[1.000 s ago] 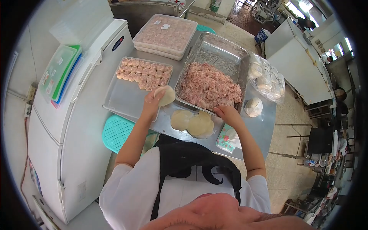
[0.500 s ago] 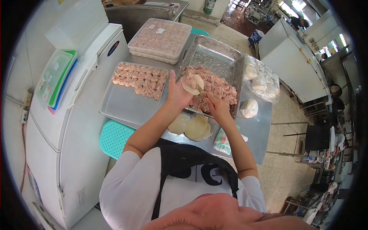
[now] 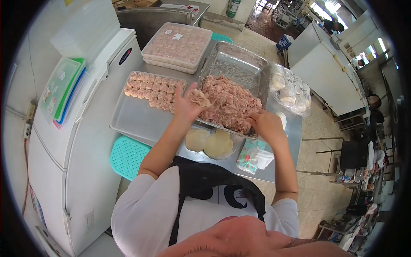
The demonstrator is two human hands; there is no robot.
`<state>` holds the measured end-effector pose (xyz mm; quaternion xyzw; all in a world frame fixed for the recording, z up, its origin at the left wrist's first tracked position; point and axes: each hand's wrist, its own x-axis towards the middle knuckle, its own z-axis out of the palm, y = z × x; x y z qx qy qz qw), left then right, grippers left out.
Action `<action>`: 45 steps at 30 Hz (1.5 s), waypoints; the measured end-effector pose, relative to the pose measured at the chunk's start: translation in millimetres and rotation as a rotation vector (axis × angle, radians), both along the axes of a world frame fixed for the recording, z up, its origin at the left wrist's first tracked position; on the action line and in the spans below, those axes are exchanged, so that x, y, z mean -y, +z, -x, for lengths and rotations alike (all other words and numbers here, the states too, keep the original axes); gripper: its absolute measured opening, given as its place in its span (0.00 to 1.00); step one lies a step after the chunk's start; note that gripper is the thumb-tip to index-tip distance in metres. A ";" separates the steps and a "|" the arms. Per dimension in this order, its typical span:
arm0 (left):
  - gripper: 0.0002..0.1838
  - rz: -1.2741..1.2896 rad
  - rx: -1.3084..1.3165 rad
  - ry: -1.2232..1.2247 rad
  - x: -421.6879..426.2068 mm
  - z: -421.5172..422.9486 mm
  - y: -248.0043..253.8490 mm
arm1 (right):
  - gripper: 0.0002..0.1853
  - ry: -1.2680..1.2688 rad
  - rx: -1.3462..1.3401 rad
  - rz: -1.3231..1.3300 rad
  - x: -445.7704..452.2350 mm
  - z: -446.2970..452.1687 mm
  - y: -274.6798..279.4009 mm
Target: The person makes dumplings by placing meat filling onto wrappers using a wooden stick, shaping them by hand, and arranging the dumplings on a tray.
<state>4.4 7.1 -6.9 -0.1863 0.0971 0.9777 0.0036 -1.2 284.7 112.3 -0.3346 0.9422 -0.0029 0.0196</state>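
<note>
My left hand (image 3: 185, 108) holds a round dumpling wrapper topped with minced meat (image 3: 199, 98), beside the left edge of the metal pan (image 3: 236, 64). Its thumb and fingers curve around the wrapper. My right hand (image 3: 268, 125) is closed at the pan's near right corner, fingertips at the meat filling (image 3: 229, 100); whatever they grip is hidden. Pale round wrappers (image 3: 218, 144) lie in front of the pan. To the left, a plastic tray (image 3: 139, 115) carries rows of filled dumplings (image 3: 156, 89) at its far end.
Stacked lidded boxes of dumplings (image 3: 176, 45) stand behind the tray. Right of the pan lies a clear bag of pale rounds (image 3: 292, 91). A floral packet (image 3: 245, 157) sits at the table's near edge. A white freezer (image 3: 92, 141) borders the left, above a turquoise stool (image 3: 129, 157).
My left hand has moved slightly left with the wrapper, which now looks covered by meat. My right hand has moved away from it, right and down to the pan's near right corner.
</note>
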 end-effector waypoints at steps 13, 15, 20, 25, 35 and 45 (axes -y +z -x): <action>0.21 0.168 -0.086 0.120 6.1 -5.0 -25.4 | 0.22 -0.196 0.522 0.521 14.2 -10.6 -60.2; 0.21 0.116 -0.088 0.068 -11.6 -0.2 -23.0 | 0.18 -0.198 0.533 0.578 15.7 -5.7 -51.5; 0.28 0.003 -0.070 -0.020 -45.5 -8.0 41.8 | 0.12 0.080 0.101 0.667 19.5 -3.6 -78.6; 0.32 0.010 -0.002 -0.010 -49.4 -6.4 30.3 | 0.14 -0.020 -0.015 0.142 2.4 -21.6 -8.7; 0.20 0.012 -0.259 -0.111 -53.7 -2.2 34.3 | 0.15 0.078 0.207 0.747 -35.7 7.7 -21.9; 0.35 1.799 -0.674 0.035 -77.1 -15.2 79.2 | 0.16 -0.026 0.585 0.635 -75.3 5.3 14.0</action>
